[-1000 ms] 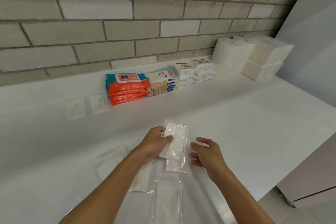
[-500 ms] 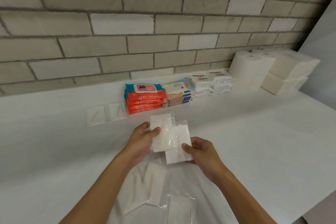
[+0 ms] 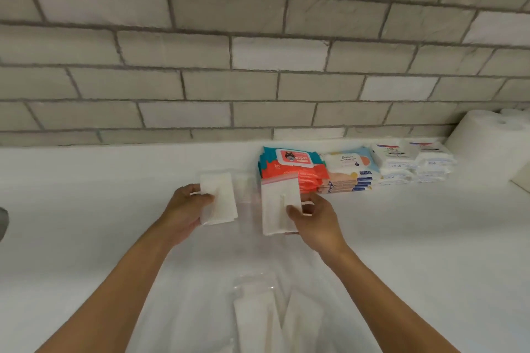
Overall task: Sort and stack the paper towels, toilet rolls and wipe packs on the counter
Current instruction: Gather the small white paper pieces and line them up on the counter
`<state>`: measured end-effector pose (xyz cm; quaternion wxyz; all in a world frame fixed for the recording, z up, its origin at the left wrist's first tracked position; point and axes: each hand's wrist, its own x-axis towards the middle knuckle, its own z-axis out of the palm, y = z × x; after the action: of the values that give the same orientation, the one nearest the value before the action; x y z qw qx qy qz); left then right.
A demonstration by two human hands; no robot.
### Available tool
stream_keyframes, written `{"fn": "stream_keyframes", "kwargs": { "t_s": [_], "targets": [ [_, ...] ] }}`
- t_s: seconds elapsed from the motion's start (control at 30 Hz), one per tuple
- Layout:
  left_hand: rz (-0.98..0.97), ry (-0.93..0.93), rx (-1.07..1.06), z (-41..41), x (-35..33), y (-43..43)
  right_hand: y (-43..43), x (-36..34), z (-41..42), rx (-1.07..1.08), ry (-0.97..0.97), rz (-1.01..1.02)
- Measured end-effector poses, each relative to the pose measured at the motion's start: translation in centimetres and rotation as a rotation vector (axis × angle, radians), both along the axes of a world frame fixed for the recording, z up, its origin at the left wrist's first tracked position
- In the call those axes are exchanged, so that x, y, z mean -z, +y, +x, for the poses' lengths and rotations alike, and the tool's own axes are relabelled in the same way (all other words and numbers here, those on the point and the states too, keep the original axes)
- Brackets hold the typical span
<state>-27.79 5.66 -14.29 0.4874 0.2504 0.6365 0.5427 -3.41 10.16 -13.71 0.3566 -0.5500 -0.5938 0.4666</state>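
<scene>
Both hands are out over the white bench [image 3: 415,238], each clamped on its own flat white pack in clear wrap. The left hand [image 3: 183,209] pinches the left pack [image 3: 219,198] by its left edge, thumb on top, and holds it slightly tilted. The right hand [image 3: 315,218] grips the right pack [image 3: 278,209] along its right edge, thumb pressed on the front; this pack has a thin pink strip across its top. The two packs sit side by side and apart, with a strip of crinkled clear plastic between them.

Behind the right pack, against the grey brick wall [image 3: 258,51], stands a row of wipe stacks: an orange-and-teal stack [image 3: 289,165], then a pale blue-and-peach stack [image 3: 351,170] touching it, then two white stacks [image 3: 413,163] further right. At the far right edge a white paper roll [image 3: 487,146] stands upright, partly cut off.

Close to the person, between the forearms, more white packs in clear wrap [image 3: 258,315] lie loosely on the bench, overlapping; how many I cannot tell.
</scene>
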Motion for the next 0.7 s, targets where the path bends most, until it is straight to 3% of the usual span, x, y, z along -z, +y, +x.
{"fn": "stream_keyframes", "kwargs": {
  "t_s": [0.07, 0.23, 0.47, 0.7],
  "targets": [
    [-0.017, 0.056, -0.032, -1.9, 0.3, 0.9, 0.9, -0.4, -2.5, -0.034, -0.085, 0.078],
    [-0.077, 0.239, -0.109, -4.9, 1.7, 3.7, 3.5, 0.2, -7.9, -0.100, -0.091, 0.253],
    [-0.183, 0.377, -0.085, -6.1, 4.0, 7.7, 7.0, 2.0, -12.5, -0.136, -0.456, 0.244],
    [-0.215, 0.566, -0.094, -5.4, 5.3, 8.4, 7.7, 4.1, -13.7, -0.206, -0.517, 0.238]
  ]
}}
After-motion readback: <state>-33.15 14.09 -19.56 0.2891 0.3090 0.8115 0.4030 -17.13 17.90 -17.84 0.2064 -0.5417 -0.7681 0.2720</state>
